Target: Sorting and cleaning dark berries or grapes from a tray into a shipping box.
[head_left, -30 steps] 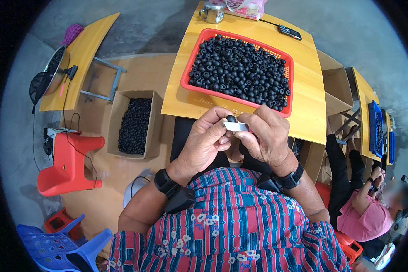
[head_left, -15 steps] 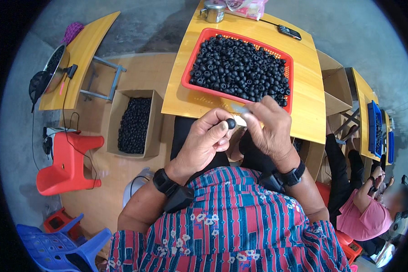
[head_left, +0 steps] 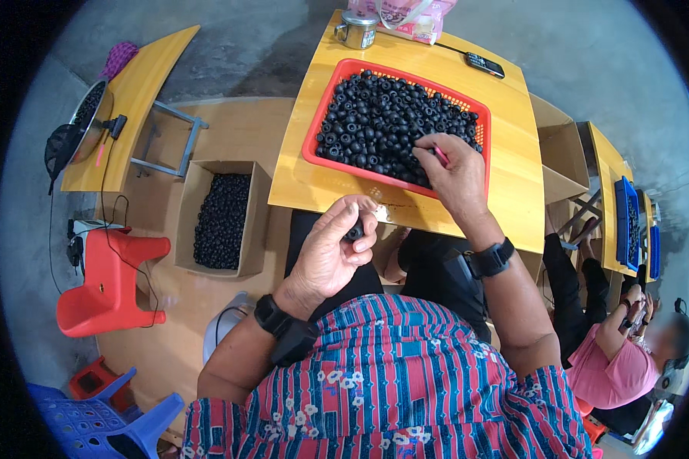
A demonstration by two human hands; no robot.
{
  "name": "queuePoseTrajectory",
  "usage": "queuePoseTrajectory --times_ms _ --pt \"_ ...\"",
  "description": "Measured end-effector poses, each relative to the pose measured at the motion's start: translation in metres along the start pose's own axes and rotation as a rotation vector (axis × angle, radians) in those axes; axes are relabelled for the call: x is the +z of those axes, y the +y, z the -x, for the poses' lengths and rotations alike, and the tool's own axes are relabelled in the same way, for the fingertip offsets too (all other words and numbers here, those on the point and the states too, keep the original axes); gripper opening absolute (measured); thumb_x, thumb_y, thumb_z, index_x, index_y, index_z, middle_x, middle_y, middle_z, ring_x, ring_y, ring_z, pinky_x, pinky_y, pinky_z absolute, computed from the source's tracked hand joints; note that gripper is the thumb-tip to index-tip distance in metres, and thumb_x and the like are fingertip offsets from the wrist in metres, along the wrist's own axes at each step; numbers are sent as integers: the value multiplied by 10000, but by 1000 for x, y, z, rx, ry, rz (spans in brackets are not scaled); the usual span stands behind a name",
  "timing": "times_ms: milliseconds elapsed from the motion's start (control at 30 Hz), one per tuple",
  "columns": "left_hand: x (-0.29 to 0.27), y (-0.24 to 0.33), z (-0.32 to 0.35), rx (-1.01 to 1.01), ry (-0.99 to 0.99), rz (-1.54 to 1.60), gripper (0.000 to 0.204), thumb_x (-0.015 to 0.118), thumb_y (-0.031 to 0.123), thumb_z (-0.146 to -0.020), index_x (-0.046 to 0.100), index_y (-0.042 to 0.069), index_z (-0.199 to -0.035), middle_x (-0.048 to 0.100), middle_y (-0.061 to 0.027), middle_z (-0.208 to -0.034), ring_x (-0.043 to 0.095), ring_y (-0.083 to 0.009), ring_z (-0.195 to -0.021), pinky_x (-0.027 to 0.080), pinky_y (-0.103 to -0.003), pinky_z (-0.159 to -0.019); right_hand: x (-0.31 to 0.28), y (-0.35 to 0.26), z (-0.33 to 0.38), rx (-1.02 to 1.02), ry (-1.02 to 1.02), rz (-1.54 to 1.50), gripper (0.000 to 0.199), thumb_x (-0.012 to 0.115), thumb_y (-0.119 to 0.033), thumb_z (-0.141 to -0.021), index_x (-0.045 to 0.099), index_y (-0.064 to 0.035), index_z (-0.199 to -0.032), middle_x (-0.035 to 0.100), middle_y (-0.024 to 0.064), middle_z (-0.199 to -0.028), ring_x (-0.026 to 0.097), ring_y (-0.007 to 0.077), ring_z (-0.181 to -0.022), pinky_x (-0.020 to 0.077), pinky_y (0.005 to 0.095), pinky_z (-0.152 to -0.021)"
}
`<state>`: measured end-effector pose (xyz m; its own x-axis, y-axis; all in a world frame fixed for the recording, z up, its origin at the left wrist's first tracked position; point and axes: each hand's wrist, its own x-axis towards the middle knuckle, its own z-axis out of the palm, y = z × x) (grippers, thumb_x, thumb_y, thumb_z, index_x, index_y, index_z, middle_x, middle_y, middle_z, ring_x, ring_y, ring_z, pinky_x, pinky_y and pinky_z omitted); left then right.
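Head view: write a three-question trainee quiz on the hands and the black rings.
1. True or false: the left hand pinches one black ring over the table's near edge.
2. Where is the right hand? A) in the red basket of rings B) on the cardboard box C) on the metal cup
3. What does the cardboard box on the floor hold?

Key: 1 true; 2 A; 3 more black rings.
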<state>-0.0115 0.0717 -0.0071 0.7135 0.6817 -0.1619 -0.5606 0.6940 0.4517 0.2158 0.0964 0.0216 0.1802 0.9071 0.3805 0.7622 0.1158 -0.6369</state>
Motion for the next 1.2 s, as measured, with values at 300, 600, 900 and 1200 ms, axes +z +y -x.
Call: queuePoseTrajectory --times_ms 300,600,900,1200 --pt "-5 0 -1 -10 50 72 212 432 277 -1000 504 92 -928 485 -15 -863 438 -82 -662 354 -182 -523 20 -6 -29 -111 -87 118 233 613 -118 -773 664 -117 -1001 635 125 -910 617 334 -847 500 417 -743" --pt "-7 1 -4 -67 147 30 157 477 201 -977 560 70 -1007 505 -7 -881 473 -88 -702 372 -181 -540 22 -10 -43 -102 -225 237 224 660 -194 -781 664 -97 -982 638 125 -892 617 328 -846 494 415 -742" --pt "-5 1 -6 -107 195 -4 143 538 135 -936 574 69 -1057 545 27 -880 489 -76 -723 368 -161 -530 27 -20 -50 -54 -261 370 189 663 -201 -774 646 -66 -906 627 139 -898 611 344 -857 497 430 -749" --pt "0 1 -3 -38 163 -56 193 496 204 -978 558 44 -1067 477 20 -830 443 -44 -661 318 -145 -495 28 -9 -45 -16 -292 350 155 629 -188 -802 642 -79 -911 627 147 -951 607 359 -906 499 448 -768"
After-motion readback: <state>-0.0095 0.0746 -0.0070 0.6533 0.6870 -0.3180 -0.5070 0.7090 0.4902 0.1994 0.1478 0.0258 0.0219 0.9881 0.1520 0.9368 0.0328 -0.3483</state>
